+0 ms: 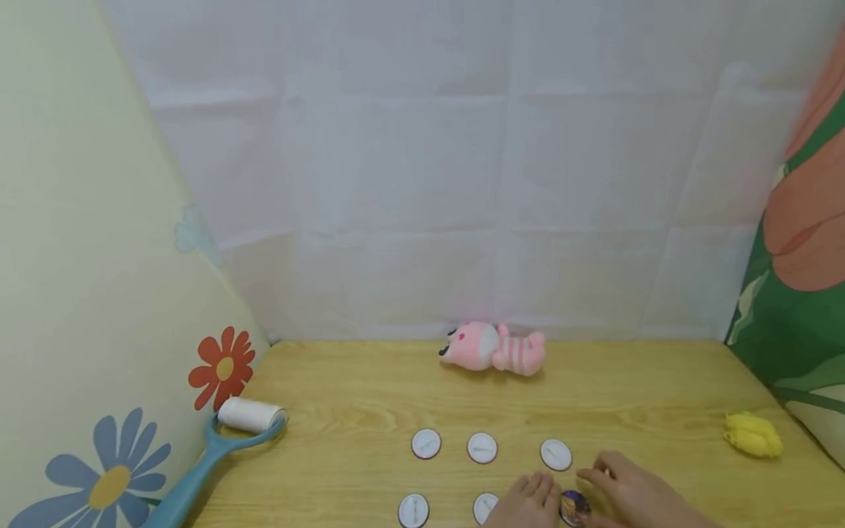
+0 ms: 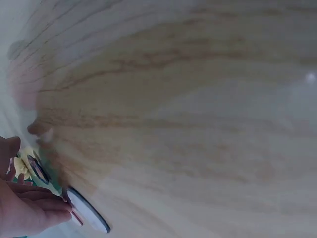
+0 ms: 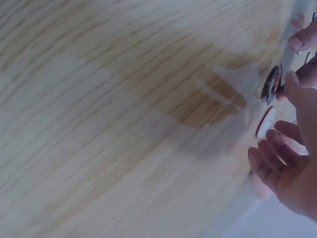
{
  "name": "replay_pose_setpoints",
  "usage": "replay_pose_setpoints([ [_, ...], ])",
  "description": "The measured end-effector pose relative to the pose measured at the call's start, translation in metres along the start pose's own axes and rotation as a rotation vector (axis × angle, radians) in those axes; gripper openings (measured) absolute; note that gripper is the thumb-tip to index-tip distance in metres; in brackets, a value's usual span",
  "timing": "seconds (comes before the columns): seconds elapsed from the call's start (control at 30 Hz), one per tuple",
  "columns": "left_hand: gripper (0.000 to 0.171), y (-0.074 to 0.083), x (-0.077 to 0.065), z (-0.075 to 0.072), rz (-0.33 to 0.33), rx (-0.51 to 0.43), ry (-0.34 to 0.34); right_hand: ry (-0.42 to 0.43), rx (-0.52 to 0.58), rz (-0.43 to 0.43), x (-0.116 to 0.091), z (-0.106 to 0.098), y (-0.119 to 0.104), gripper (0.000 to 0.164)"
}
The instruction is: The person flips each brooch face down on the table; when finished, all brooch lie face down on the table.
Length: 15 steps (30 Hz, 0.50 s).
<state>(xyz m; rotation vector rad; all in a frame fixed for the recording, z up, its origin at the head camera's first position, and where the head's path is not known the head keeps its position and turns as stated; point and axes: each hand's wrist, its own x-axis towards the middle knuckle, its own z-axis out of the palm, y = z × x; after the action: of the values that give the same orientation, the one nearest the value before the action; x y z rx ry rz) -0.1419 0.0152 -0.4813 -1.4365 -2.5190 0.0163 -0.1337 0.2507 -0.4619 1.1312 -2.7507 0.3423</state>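
In the head view, a dark, picture-faced button badge (image 1: 575,507) lies between my two hands. My left hand (image 1: 528,504), fingers together and fairly straight, is just left of it and partly covers a white-backed badge (image 1: 485,506). On the right, my right hand (image 1: 639,495) has its thumb at the picture badge's edge and its other fingers spread apart from it. The right wrist view shows the picture badge (image 3: 273,85) by the thumb, contact unclear, and a white-backed badge (image 3: 266,122) near the loosely bent fingers. A white badge (image 2: 88,210) lies beside the left fingertips in the left wrist view.
More white pin-backed badges lie in rows, including one at the back left (image 1: 425,444) and one at the back right (image 1: 556,455). A pink plush toy (image 1: 495,348) lies behind them. A blue-handled lint roller (image 1: 247,425) is at left, a yellow bundle (image 1: 754,435) at right.
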Motion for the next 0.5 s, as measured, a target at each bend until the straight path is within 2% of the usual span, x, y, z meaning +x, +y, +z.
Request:
replay_pose_setpoints([
  [0.1,0.062,0.003,0.003,0.001,-0.05,-0.068,-0.088,-0.069,0.06,0.045,-0.003,0.001,0.002,0.052],
  [0.27,0.054,0.005,0.009,0.0,-0.07,-0.023,-0.131,-0.206,0.168,0.142,-0.005,0.0,0.003,0.043],
  [0.33,0.05,0.006,0.01,-0.001,-0.065,-0.01,-0.133,-0.214,0.196,0.151,-0.005,0.001,0.003,0.039],
  [0.5,0.055,0.007,0.011,-0.001,-0.061,-0.038,-0.164,-0.201,0.208,0.155,-0.005,0.005,0.002,0.039],
])
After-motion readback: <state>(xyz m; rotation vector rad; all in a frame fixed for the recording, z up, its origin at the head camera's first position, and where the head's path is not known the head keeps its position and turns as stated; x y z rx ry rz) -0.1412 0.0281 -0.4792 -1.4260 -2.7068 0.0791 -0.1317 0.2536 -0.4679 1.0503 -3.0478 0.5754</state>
